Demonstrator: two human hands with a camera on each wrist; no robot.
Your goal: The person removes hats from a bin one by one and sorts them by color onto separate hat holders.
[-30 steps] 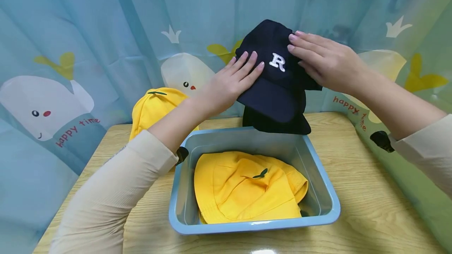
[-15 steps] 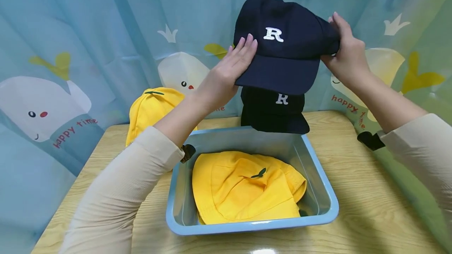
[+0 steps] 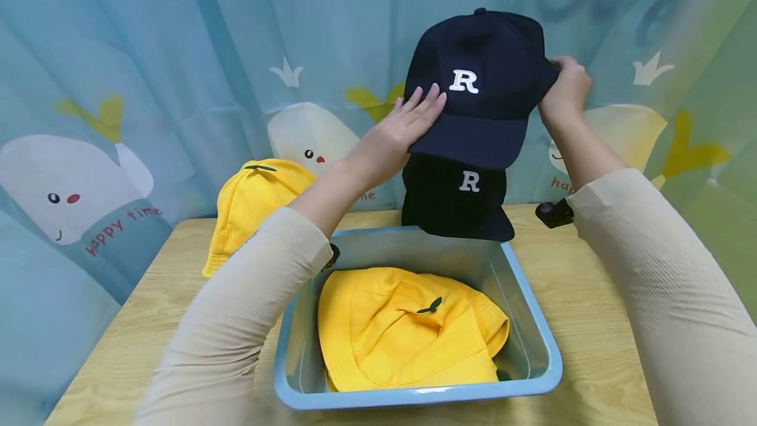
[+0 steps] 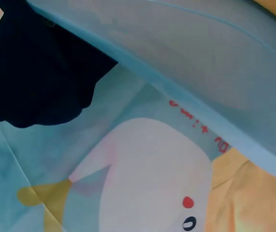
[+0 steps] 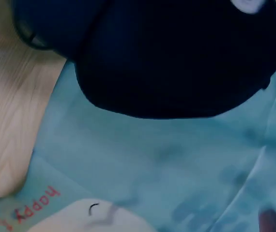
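In the head view a navy baseball cap with a white letter R is held up above the back of the bin, its brim to the front and pointing down. My left hand holds its left side, fingers lying extended over the front panel; the thumb is hidden. The right hand grips the cap's rear right edge, its fingertips out of sight behind the fabric. Just below stands a black cap, also marked R, partly covered by the navy brim. The navy cap fills the upper right wrist view.
A blue plastic bin sits on the wooden table with a folded yellow hat inside. Another yellow hat stands at the left, partly behind my left arm. A patterned curtain hangs behind the table.
The navy cap has been turned upright, raised, then lowered a little, and now covers less of the black cap. My right hand went from the front panel to the cap's rear right edge.
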